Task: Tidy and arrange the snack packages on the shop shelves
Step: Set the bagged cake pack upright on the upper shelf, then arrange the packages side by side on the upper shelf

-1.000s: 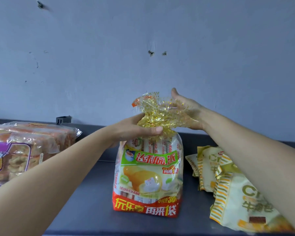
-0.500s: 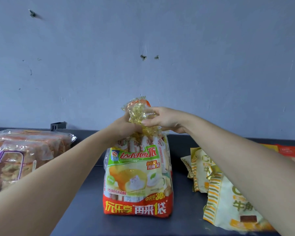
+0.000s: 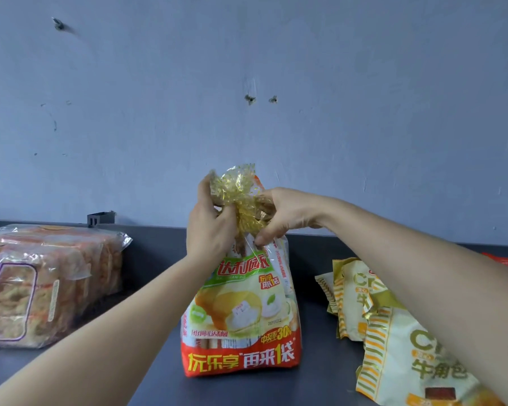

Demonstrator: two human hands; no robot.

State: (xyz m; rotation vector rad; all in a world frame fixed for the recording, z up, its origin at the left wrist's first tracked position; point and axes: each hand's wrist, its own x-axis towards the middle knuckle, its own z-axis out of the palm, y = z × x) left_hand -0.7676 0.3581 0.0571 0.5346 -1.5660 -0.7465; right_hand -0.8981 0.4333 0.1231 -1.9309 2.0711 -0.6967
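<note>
A: Step in hand?
B: Dressing one pack. Cake bag (image 3: 241, 312) stands upright on the shelf (image 3: 159, 259), between the biscuit pack (image 3: 41, 282) and the croissant packs (image 3: 393, 332), apart from both.
A: Grips?
B: Left hand (image 3: 208, 227) is clenched round the bag's gold neck (image 3: 235, 189). Right hand (image 3: 285, 215) pinches the same neck from the other side.
A: Next?
B: Judgement: let go gently so the bag stays standing, label forward. The croissant packs lie slumped and overlapping and likely need tidying next.

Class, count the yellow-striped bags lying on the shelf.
2: the rear bag and the front bag overlapping it, both right of the upright bag. The right arm may hide more.
</note>
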